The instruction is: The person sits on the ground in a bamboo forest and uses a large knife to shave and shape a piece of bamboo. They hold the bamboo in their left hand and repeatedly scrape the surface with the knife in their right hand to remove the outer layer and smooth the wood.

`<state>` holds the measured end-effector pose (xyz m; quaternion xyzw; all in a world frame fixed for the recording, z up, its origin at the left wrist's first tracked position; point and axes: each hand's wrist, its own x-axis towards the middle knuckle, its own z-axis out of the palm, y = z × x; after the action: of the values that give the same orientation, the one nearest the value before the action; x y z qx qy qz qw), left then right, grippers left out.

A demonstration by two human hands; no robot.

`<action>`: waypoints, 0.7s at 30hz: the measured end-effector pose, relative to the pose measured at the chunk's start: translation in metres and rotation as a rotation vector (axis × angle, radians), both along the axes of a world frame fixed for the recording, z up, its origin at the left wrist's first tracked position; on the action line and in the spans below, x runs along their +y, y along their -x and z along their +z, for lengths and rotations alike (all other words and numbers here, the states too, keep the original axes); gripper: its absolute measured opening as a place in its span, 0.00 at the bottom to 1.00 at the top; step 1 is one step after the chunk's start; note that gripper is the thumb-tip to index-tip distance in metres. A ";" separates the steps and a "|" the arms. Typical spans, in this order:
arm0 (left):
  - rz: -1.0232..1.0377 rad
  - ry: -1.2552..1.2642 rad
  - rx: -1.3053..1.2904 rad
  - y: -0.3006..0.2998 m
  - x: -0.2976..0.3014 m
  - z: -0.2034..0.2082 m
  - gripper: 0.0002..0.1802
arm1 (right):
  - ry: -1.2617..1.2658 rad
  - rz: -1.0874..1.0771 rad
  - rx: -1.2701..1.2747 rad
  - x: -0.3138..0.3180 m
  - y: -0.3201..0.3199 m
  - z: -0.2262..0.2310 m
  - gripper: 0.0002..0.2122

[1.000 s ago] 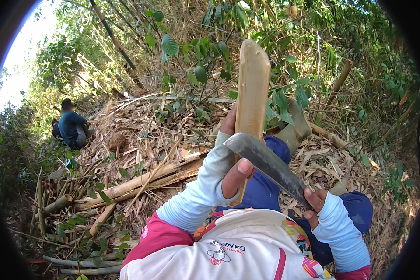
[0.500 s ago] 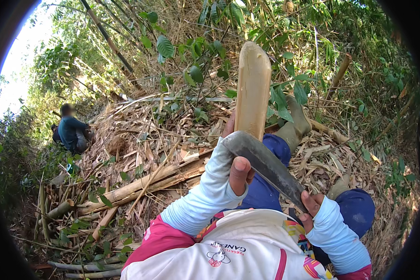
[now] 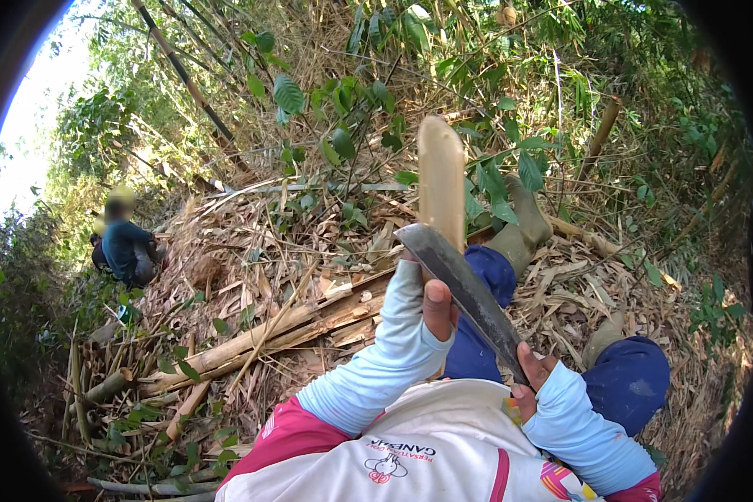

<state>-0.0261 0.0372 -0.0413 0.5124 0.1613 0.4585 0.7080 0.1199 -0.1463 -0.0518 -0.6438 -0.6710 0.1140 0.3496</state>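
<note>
My left hand (image 3: 437,309), in a pale blue sleeve, is closed round the lower part of a pale wooden piece (image 3: 442,180). This piece is long, flat and round-ended, stands upright and looks slightly blurred; whether it is bamboo I cannot tell. In front of its lower part slants the dark blade of a machete (image 3: 468,289), its tip at the upper left near my left wrist. My right hand (image 3: 531,376) grips the machete at its lower right end, close to my body. The handle is mostly hidden, and so are most fingers of my left hand.
My legs in blue trousers (image 3: 632,389) and a muddy boot (image 3: 519,226) stretch out ahead. A split log (image 3: 251,339) lies left of me among dry leaves and shavings. Leafy stems (image 3: 343,142) rise in front. A person (image 3: 125,247) sits at far left, another partly hidden behind.
The wooden piece has come down, its upper end lower than before and now narrower in view. The machete and my right hand have shifted slightly left, and the blade's tip now sits higher.
</note>
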 end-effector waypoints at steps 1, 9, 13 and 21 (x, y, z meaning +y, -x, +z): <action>-0.070 0.103 -0.018 -0.001 -0.007 -0.007 0.42 | 0.007 -0.002 0.028 0.003 0.001 0.007 0.34; -0.201 0.053 0.204 -0.013 -0.009 -0.018 0.41 | -0.003 -0.020 0.235 -0.006 -0.012 0.015 0.29; -0.158 0.100 0.179 -0.007 0.012 0.000 0.45 | 0.082 -0.091 0.518 -0.010 -0.019 0.000 0.26; -0.196 0.125 -0.017 0.005 0.018 0.012 0.41 | 0.028 0.059 0.221 -0.012 -0.018 0.001 0.26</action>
<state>-0.0311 0.0548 -0.0293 0.4768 0.1328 0.3805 0.7812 0.1380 -0.1579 -0.0505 -0.6121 -0.6455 0.2038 0.4088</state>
